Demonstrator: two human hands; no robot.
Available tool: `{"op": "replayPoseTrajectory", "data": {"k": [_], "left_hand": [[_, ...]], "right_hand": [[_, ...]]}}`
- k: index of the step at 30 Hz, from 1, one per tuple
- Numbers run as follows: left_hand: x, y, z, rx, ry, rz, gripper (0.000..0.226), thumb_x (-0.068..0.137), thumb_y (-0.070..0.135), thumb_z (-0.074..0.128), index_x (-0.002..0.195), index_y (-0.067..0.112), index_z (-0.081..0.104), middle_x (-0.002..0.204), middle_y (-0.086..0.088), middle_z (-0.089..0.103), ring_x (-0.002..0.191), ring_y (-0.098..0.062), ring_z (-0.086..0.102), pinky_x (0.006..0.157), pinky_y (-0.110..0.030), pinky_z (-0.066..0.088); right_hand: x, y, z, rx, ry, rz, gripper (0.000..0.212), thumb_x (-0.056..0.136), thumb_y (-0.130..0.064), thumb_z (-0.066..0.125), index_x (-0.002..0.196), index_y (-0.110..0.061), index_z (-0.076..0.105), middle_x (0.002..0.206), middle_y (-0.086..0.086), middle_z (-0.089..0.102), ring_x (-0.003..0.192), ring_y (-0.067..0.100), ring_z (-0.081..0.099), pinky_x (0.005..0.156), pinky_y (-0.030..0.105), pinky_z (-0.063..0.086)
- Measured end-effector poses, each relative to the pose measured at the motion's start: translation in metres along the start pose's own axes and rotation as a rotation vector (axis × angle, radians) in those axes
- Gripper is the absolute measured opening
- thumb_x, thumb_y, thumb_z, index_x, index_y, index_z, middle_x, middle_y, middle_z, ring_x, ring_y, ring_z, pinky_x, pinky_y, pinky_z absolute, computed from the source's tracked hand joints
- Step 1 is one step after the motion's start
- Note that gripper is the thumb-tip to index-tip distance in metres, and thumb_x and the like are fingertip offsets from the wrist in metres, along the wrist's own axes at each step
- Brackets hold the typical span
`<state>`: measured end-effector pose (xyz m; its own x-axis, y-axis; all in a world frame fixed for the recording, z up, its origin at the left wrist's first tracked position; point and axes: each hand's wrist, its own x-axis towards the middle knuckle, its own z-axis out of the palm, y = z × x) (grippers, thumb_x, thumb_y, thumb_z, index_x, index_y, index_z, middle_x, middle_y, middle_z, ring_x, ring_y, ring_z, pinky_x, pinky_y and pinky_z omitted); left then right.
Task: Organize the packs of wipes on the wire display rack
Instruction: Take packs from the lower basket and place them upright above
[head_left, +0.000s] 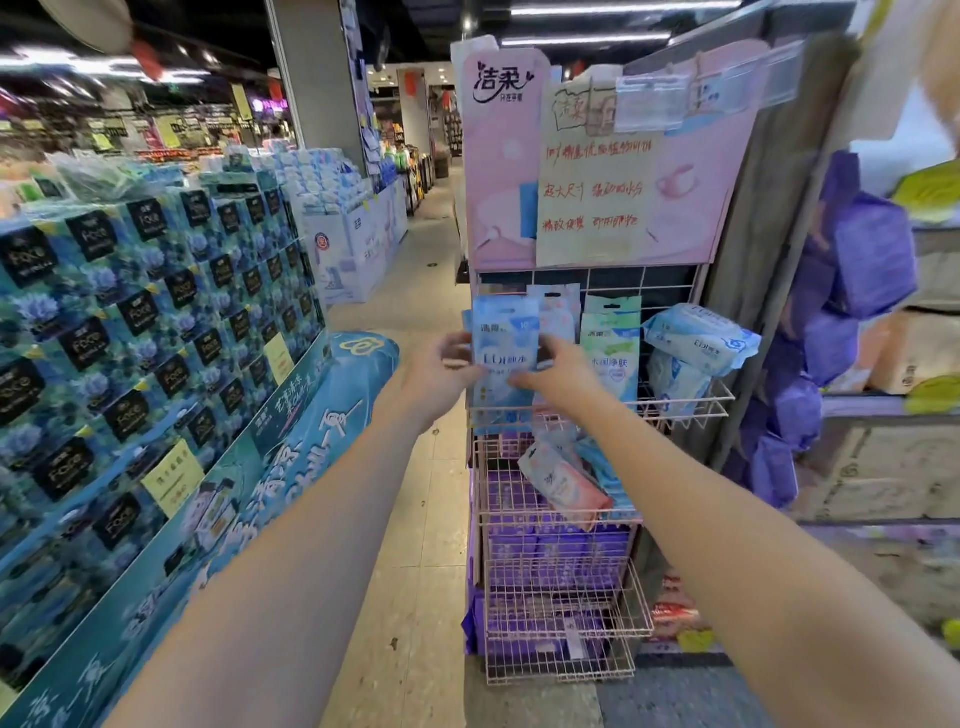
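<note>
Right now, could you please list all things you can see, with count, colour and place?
wire display rack: one, pink, centre.
light blue pack: one, held at the top shelf.
green-and-white pack: one, top shelf.
bulky blue packs: two, top shelf right end.
pink pack: one, tilted on the middle shelf.
purple packs: several, lower shelves.
sign board: one, pink, above the rack.
boxed tissue stack: many, blue, left.
left hand: gripping the light blue pack.
right hand: gripping it too.

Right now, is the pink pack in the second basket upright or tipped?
Tipped: the pink pack lies slanted across the second basket, one corner poking over its front wire.
</note>
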<state>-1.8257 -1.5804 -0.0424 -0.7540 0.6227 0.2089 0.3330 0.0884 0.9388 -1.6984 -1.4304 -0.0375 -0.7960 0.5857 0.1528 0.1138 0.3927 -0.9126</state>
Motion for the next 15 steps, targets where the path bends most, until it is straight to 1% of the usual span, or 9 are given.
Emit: {"op": "replayPoseTrajectory", "data": {"k": [1, 3, 4, 6, 8, 10, 13, 15], "left_hand": [[0.0, -0.008, 0.002, 0.027, -0.015, -0.022, 0.034, 0.092, 0.016, 0.077, 0.117, 0.032, 0.061, 0.108, 0.009, 0.071, 0.093, -0.005, 0.069, 0.066, -0.019, 0.054], [0.001, -0.016, 0.005, 0.03, -0.014, -0.056, 0.03, 0.093, 0.019, 0.076, 0.117, 0.031, 0.062, 0.102, 0.011, 0.075, 0.088, -0.003, 0.071, 0.064, -0.018, 0.053], [0.002, -0.017, 0.004, 0.039, -0.007, -0.061, 0.029, 0.093, 0.02, 0.077, 0.114, 0.032, 0.063, 0.096, 0.014, 0.076, 0.083, -0.001, 0.072, 0.061, -0.017, 0.053], [0.005, -0.013, 0.003, 0.102, -0.006, -0.065, 0.029, 0.091, 0.024, 0.079, 0.112, 0.034, 0.062, 0.089, 0.016, 0.075, 0.077, 0.001, 0.072, 0.055, -0.015, 0.051], [0.005, -0.008, 0.001, 0.197, -0.015, -0.07, 0.032, 0.091, 0.03, 0.079, 0.117, 0.032, 0.062, 0.094, 0.015, 0.072, 0.081, -0.003, 0.069, 0.058, -0.022, 0.05], [0.006, -0.009, 0.002, 0.248, -0.019, -0.091, 0.033, 0.092, 0.032, 0.077, 0.12, 0.029, 0.061, 0.094, 0.014, 0.072, 0.084, -0.004, 0.067, 0.059, -0.025, 0.048], [0.004, -0.01, 0.006, 0.259, -0.006, -0.098, 0.029, 0.095, 0.028, 0.074, 0.12, 0.027, 0.059, 0.089, 0.014, 0.07, 0.076, -0.002, 0.067, 0.053, -0.018, 0.046], [0.002, -0.01, 0.009, 0.266, 0.005, -0.085, 0.027, 0.097, 0.028, 0.071, 0.121, 0.027, 0.057, 0.088, 0.015, 0.067, 0.075, -0.001, 0.065, 0.053, -0.017, 0.045]], "right_hand": [[0.0, 0.006, 0.002, -0.029, -0.021, 0.024, 0.054, 0.084, -0.015, 0.082, 0.134, -0.016, 0.061, 0.122, 0.0, 0.071, 0.107, 0.017, 0.068, 0.081, 0.028, 0.057], [0.004, 0.01, 0.001, -0.069, -0.044, 0.053, 0.053, 0.083, -0.017, 0.084, 0.132, -0.016, 0.063, 0.122, 0.002, 0.072, 0.107, 0.019, 0.068, 0.088, 0.034, 0.059], [0.007, 0.009, -0.002, -0.099, -0.058, 0.059, 0.052, 0.082, -0.017, 0.084, 0.13, -0.015, 0.064, 0.12, 0.003, 0.073, 0.107, 0.02, 0.069, 0.092, 0.038, 0.059], [0.013, 0.005, -0.008, -0.17, -0.101, 0.068, 0.049, 0.081, -0.018, 0.085, 0.126, -0.015, 0.065, 0.117, 0.002, 0.074, 0.105, 0.02, 0.07, 0.092, 0.039, 0.059], [0.014, 0.003, -0.01, -0.216, -0.127, 0.066, 0.046, 0.08, -0.02, 0.086, 0.122, -0.016, 0.066, 0.112, 0.0, 0.074, 0.102, 0.02, 0.07, 0.087, 0.037, 0.06], [0.013, 0.003, -0.007, -0.233, -0.121, 0.056, 0.043, 0.08, -0.019, 0.086, 0.119, -0.016, 0.067, 0.108, -0.002, 0.073, 0.099, 0.018, 0.07, 0.077, 0.03, 0.058], [0.011, 0.007, -0.002, -0.227, -0.087, 0.054, 0.038, 0.081, -0.018, 0.085, 0.115, -0.017, 0.068, 0.107, 0.0, 0.074, 0.09, 0.014, 0.069, 0.067, 0.023, 0.052], [0.01, 0.008, -0.001, -0.247, -0.071, 0.041, 0.034, 0.082, -0.022, 0.085, 0.111, -0.019, 0.069, 0.107, 0.0, 0.075, 0.086, 0.011, 0.068, 0.063, 0.02, 0.049]]}}
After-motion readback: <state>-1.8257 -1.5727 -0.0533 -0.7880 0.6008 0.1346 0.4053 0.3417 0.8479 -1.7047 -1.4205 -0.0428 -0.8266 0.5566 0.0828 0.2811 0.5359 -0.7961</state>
